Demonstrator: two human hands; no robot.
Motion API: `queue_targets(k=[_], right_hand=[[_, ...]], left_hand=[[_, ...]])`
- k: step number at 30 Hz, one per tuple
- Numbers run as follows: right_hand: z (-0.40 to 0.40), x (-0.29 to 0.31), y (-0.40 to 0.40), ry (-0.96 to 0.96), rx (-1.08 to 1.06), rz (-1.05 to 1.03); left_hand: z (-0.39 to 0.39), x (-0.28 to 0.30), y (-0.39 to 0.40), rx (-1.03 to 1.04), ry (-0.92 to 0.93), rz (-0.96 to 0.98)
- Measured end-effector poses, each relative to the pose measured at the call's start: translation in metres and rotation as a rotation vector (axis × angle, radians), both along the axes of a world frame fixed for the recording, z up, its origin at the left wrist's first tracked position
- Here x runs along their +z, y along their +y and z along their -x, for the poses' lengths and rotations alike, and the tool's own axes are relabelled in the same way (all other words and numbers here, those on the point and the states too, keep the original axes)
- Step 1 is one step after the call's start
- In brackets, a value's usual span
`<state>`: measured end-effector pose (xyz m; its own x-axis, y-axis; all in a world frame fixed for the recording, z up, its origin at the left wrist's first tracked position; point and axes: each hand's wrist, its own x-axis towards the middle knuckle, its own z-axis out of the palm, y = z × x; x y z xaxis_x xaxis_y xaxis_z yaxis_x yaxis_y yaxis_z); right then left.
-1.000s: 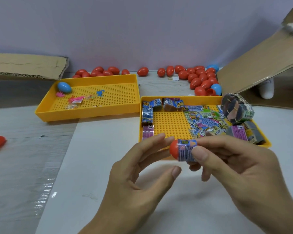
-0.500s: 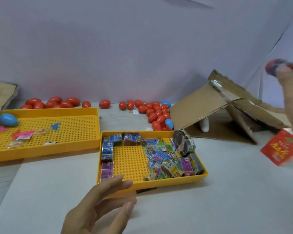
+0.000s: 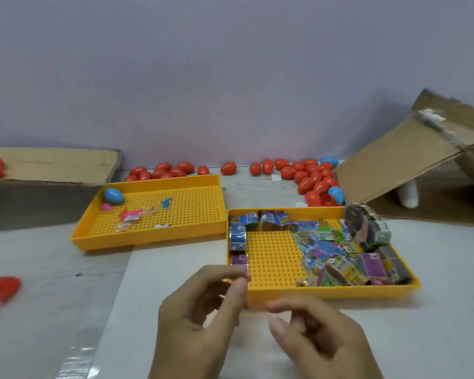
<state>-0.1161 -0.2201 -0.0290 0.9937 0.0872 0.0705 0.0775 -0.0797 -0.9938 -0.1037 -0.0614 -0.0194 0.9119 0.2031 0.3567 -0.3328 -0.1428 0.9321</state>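
Note:
My left hand (image 3: 200,318) and my right hand (image 3: 320,337) hover close together over the white tabletop, just in front of the near yellow tray (image 3: 320,294). Both have loosely curled fingers and I see nothing held in either; motion blur softens the fingertips. The near tray holds several printed sticker labels (image 3: 323,244) and a roll of labels (image 3: 367,228) at its far right corner. A second yellow tray (image 3: 148,239) to the left holds a blue egg (image 3: 114,195) and small toy bits. Several red eggs (image 3: 312,181) lie along the wall.
An open cardboard box (image 3: 394,165) leans at the right with a white object under it. A flat cardboard piece (image 3: 52,165) lies at the back left. More red eggs (image 3: 0,291) sit at the left edge.
A second ago both hands held a red egg with a label on it. My right hand then carried it up to the right and has come back without it.

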Motion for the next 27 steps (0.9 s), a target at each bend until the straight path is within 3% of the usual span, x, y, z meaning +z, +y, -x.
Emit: queue_targets(k=[2, 4, 9, 12, 16, 18, 22, 27], right_hand=[[0.004, 0.000, -0.002, 0.019, 0.069, 0.050], [-0.002, 0.001, -0.005, 0.047, 0.086, 0.013], [-0.010, 0.000, -0.005, 0.060, 0.072, 0.006], [-0.011, 0.001, -0.006, 0.093, 0.106, -0.009], [-0.012, -0.003, -0.009, 0.109, 0.137, -0.006], [-0.013, -0.002, -0.010, 0.113, 0.148, -0.021], [-0.013, 0.000, -0.009, 0.114, 0.143, -0.020], [-0.014, 0.002, -0.010, 0.091, 0.129, -0.009]], left_hand=[[-0.019, 0.017, 0.018, 0.178, -0.071, -0.017], [-0.051, 0.033, 0.051, 0.335, -0.064, -0.197], [-0.141, 0.041, 0.134, 0.656, 0.279, -0.642], [-0.167, 0.037, 0.152, 0.649, 0.467, -1.012], [-0.174, 0.037, 0.141, 0.564, 0.571, -1.471], [-0.175, 0.035, 0.137, 0.543, 0.571, -1.611], [-0.174, 0.032, 0.142, 0.515, 0.513, -1.653], [-0.170, 0.032, 0.146, 0.520, 0.277, -1.342]])
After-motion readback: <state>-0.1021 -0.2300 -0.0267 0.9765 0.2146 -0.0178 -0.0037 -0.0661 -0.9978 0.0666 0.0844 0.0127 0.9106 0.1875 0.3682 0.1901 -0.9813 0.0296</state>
